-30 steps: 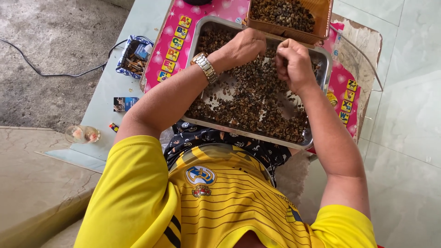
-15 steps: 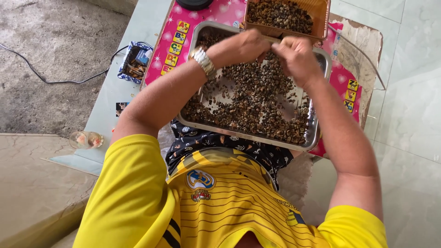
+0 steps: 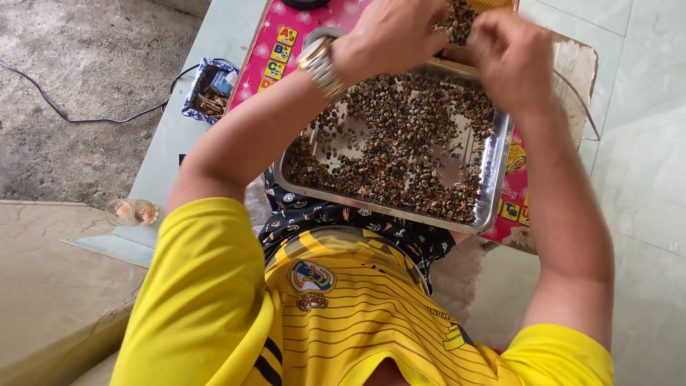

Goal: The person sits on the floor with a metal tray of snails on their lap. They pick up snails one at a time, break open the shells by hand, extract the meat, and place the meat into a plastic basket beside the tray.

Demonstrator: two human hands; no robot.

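Observation:
A steel tray (image 3: 494, 179) full of small dark brown beans (image 3: 407, 143) lies on a pink mat (image 3: 275, 53) in front of me. My left hand (image 3: 389, 36), with a metal wristwatch (image 3: 321, 66), hovers curled over the tray's far edge, beside a pile of beans in an orange box (image 3: 457, 25). My right hand (image 3: 511, 53) is next to it, blurred, with the fingers bent down. The fingertips of both hands are hidden. I cannot tell whether either one holds beans.
A small blue box (image 3: 209, 91) of odds and ends sits on the pale table (image 3: 171, 150) to the left. A little glass (image 3: 132, 211) stands near the table's corner. A black cable (image 3: 71, 114) runs over the rough floor at the left. Pale tiles (image 3: 643, 143) lie to the right.
Both hands have moved away from me, from over the beans in the tray's far half to the orange box at its far edge. The view has drawn closer.

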